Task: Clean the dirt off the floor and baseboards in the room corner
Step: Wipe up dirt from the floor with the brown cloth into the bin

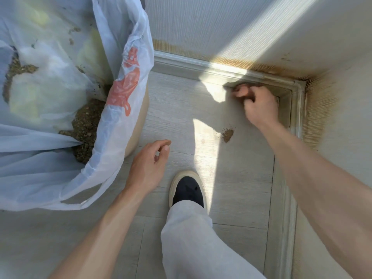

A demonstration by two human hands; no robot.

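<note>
I look down into a room corner at the upper right of the frame. My right hand is there, fingers curled against the floor beside the baseboard; it seems to pinch something, perhaps dirt or a cloth, but I cannot tell. My left hand hovers at lower centre, loosely curled and holding nothing. A small dirt pile lies on the floor between the hands. At the upper left, a bag already holds gathered dirt. Brown stains remain along the wall above the baseboard, so I judge the job partly done.
</note>
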